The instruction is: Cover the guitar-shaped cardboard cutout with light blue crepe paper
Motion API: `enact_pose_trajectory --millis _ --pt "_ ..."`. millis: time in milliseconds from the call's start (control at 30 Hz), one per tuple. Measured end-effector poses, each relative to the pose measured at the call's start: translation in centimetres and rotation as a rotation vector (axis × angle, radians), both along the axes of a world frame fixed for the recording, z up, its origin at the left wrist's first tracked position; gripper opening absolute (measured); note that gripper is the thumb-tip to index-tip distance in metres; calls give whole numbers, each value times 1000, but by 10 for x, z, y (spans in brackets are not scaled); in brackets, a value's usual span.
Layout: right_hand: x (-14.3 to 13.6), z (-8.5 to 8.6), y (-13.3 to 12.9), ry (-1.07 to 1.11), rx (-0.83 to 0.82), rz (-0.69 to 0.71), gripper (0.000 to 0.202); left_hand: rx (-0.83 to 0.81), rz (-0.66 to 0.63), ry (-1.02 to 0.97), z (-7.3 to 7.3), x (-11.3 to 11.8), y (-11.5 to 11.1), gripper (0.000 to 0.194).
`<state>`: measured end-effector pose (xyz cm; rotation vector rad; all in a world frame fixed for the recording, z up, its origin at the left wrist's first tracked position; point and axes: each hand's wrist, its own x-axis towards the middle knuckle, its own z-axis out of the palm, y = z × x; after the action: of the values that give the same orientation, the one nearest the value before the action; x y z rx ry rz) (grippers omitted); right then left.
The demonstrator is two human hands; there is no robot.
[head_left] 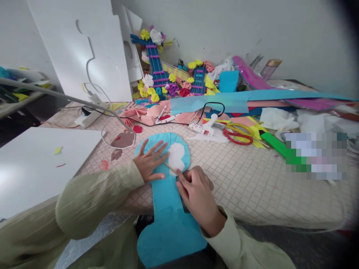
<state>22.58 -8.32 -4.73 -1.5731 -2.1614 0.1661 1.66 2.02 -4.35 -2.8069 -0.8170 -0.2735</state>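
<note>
A flat cutout [165, 201] covered in blue paper, with a rounded top and a wide base, lies over the table's front edge. A white patch [176, 155] shows on its rounded top. My left hand [151, 160] rests on that top with its fingers spread flat. A thin wooden stick [170, 167] slants across the patch's lower left edge, one end by my left fingers. My right hand [198, 194] is closed at the stick's other end, index fingertip on it; its thumb is partly hidden.
Behind the cutout lie a white hot glue gun [206, 127] with a black cord, red-handled scissors [238, 136] and peach paper scraps [154, 112]. Flower-decorated blue guitar shapes [158, 65] lean at the wall. A white board [47, 160] lies left, and a green cutter [280, 147] right.
</note>
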Motion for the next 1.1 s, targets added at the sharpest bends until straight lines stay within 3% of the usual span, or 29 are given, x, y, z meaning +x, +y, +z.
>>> enact_pose_trajectory --millis 467,767,900,1000,1100 --pt "6 1 -1 -20 -9 -103 35 -55 16 22 -7 25 23 91" --pt "8 3 5 -146 -39 -174 40 -69 43 37 -7 44 39 83" --pt "8 0 11 -90 -9 -194 34 -49 94 -25 -8 57 49 74" --pt "25 1 12 -31 16 -181 34 -24 145 -98 1 53 58 69" --pt "66 7 2 144 23 -167 32 -3 198 -170 9 31 61 65"
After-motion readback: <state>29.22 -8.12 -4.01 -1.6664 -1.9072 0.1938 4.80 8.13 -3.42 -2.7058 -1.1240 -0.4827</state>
